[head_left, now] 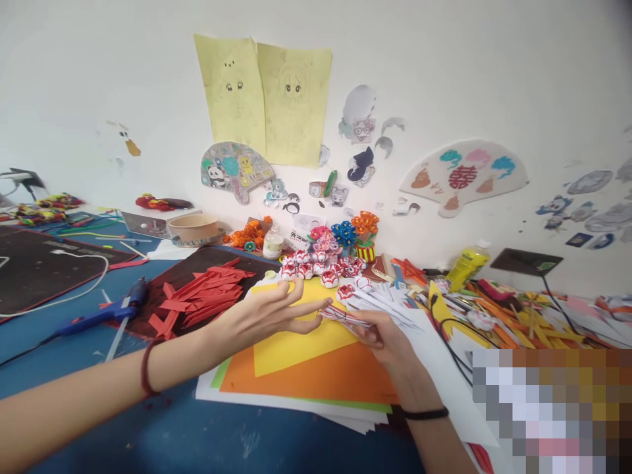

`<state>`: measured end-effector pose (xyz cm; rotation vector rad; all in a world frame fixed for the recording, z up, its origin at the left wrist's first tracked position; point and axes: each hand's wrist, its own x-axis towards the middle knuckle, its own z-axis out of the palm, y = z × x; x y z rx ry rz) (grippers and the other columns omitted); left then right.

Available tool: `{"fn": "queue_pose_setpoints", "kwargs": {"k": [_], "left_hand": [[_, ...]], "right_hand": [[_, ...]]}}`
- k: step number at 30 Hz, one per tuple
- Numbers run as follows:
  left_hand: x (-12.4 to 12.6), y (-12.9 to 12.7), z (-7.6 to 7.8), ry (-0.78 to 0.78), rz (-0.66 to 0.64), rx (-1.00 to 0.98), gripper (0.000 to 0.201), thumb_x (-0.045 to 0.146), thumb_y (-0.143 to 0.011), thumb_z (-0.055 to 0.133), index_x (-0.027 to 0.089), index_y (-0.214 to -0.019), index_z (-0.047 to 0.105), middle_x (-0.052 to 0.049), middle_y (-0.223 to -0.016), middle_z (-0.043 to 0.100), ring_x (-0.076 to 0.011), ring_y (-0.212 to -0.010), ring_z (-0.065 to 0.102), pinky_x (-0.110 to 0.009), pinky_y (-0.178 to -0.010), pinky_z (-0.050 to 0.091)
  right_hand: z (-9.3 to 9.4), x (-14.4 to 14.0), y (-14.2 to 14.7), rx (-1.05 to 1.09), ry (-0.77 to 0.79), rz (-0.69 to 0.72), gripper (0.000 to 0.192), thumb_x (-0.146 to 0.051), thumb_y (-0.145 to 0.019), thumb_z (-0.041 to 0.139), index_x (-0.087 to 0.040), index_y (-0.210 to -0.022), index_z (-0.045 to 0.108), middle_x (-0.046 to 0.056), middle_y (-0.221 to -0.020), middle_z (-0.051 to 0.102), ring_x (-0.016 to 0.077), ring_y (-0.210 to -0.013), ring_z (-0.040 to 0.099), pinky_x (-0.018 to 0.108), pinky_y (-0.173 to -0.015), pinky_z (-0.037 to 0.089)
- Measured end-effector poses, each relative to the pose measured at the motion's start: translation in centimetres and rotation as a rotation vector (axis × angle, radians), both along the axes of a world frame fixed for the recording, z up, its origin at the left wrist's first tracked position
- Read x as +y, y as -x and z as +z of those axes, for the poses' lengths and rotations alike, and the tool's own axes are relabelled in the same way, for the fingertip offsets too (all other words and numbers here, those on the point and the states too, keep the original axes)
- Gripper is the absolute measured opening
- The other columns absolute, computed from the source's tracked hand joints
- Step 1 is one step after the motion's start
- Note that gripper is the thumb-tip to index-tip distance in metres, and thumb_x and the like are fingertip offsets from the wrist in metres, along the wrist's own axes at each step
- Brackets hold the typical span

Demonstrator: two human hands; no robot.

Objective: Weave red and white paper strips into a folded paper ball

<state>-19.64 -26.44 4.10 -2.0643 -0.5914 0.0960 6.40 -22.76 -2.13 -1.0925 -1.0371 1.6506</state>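
In the middle, my right hand [382, 332] pinches a thin red-and-white folded paper piece [340, 315] with dark lines across it. My left hand [281, 309] is open beside it, fingers stretched and apart, the fingertips close to the piece's left end; whether they touch it I cannot tell. Both hands are above a stack of coloured sheets, yellow [281, 355] over orange [316, 378]. Just behind them sit several red-and-white folded paper balls [330, 276], with white paper strips [390, 303] to the right.
Red paper strips [207, 296] are piled on a dark mat at left, near a blue glue gun [103, 316]. Paper flowers [343, 234], a small jar [272, 243] and a round box [193, 229] stand by the wall. A yellow bottle [467, 266] and orange strips [511, 316] lie right.
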Motion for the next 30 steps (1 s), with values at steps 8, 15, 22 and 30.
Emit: {"fn": "queue_pose_setpoints", "kwargs": {"k": [8, 15, 22, 30], "left_hand": [[-1.3, -0.5, 1.7, -0.038, 0.023, -0.037, 0.095, -0.007, -0.073, 0.062, 0.051, -0.143, 0.034, 0.009, -0.161, 0.015, -0.0240, -0.133, 0.044, -0.041, -0.101, 0.050], [0.4, -0.2, 3.4, 0.075, -0.091, -0.010, 0.094, -0.002, -0.079, 0.059, 0.054, -0.146, 0.025, 0.015, -0.162, 0.011, -0.0263, -0.132, 0.042, -0.044, -0.102, 0.046], [0.9, 0.2, 2.9, 0.050, -0.108, -0.001, 0.086, 0.002, -0.082, 0.061, 0.053, -0.144, 0.031, 0.018, -0.162, 0.005, -0.0225, -0.135, 0.040, -0.041, -0.104, 0.044], [0.2, 0.8, 2.5, -0.003, -0.301, -0.093, 0.064, 0.004, -0.088, 0.059, 0.044, -0.136, 0.045, 0.007, -0.158, 0.031, -0.0176, -0.113, 0.052, -0.031, -0.089, 0.046]], "right_hand": [[0.5, -0.3, -1.6, 0.067, -0.092, 0.114, 0.035, -0.034, -0.065, 0.075, -0.016, -0.048, 0.052, -0.008, -0.040, 0.036, 0.0011, -0.037, 0.015, 0.022, -0.038, 0.004], [0.0, 0.1, -2.4, 0.115, -0.112, 0.254, 0.036, -0.033, -0.070, 0.074, -0.017, -0.048, 0.050, -0.008, -0.038, 0.034, 0.0026, -0.037, 0.016, 0.023, -0.038, 0.008], [0.3, 0.0, -1.9, 0.164, -0.036, 0.355, 0.027, -0.034, -0.068, 0.073, -0.013, -0.057, 0.060, -0.010, -0.035, 0.032, 0.0013, -0.033, 0.014, 0.019, -0.035, 0.006], [0.8, -0.4, -1.0, 0.204, -0.057, 0.257, 0.038, -0.033, -0.067, 0.075, -0.017, -0.046, 0.047, -0.009, -0.035, 0.031, 0.0008, -0.034, 0.013, 0.019, -0.035, 0.007]]}}
